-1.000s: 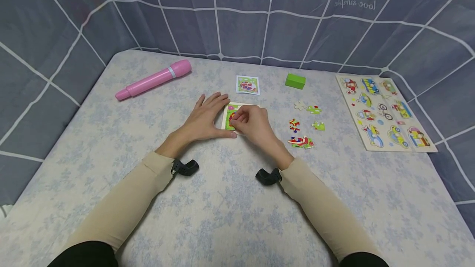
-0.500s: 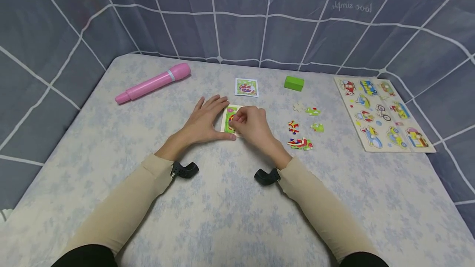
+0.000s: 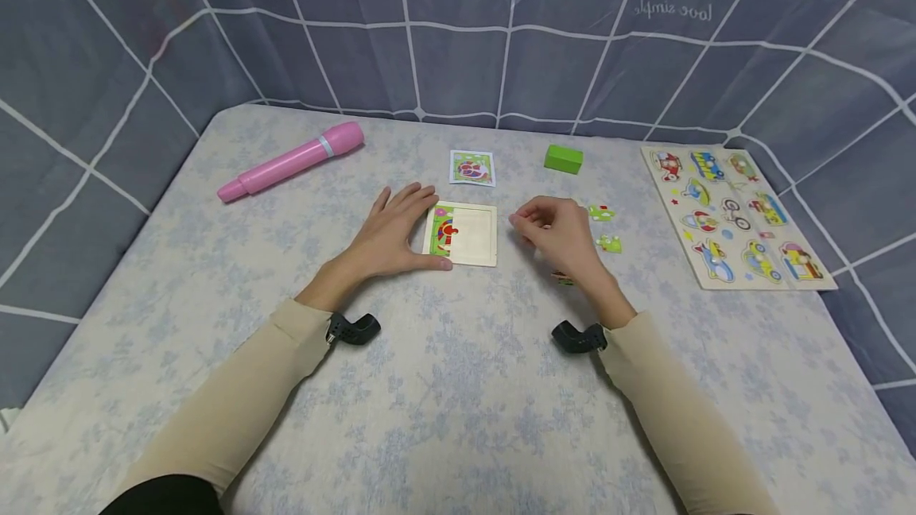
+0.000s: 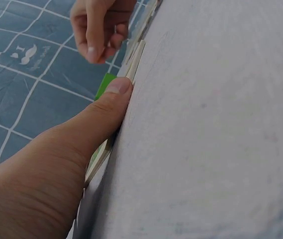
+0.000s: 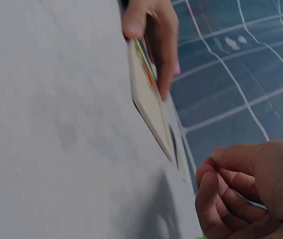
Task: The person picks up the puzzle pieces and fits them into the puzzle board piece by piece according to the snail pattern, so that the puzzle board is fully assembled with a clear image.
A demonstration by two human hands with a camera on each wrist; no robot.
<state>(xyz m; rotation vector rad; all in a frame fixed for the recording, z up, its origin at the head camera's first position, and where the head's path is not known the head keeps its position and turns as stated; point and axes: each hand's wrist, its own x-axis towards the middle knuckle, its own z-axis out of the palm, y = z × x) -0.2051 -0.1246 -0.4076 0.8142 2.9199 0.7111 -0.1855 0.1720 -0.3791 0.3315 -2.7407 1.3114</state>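
A small square wooden puzzle tray [image 3: 476, 235] lies flat, with a strip of colourful pieces [image 3: 445, 230] set along its left side and bare wood on the right. My left hand [image 3: 390, 235] rests at its left side, fingers spread and fairly straight. The thumb touches the tray's near edge, as the left wrist view also shows. To the right of the tray my right hand [image 3: 561, 235] hovers, fingers loosely curled, with nothing visible in them. Loose puzzle pieces, one green with red [image 3: 601, 213] and one green [image 3: 610, 244], lie beside it; others are mostly hidden beneath it.
Behind the tray lies a small picture card [image 3: 472, 168]. A green block [image 3: 564, 159] stands further right, and a pink wand-shaped object [image 3: 292, 162] lies back left. A board with vehicle pictures [image 3: 737, 217] is at the right edge. A tiled-pattern curtain [image 3: 458, 62] surrounds the table.
My right hand has left the puzzle tray and moved right toward the loose pieces, uncovering the tray's bare right side. My left hand has stayed at the tray.
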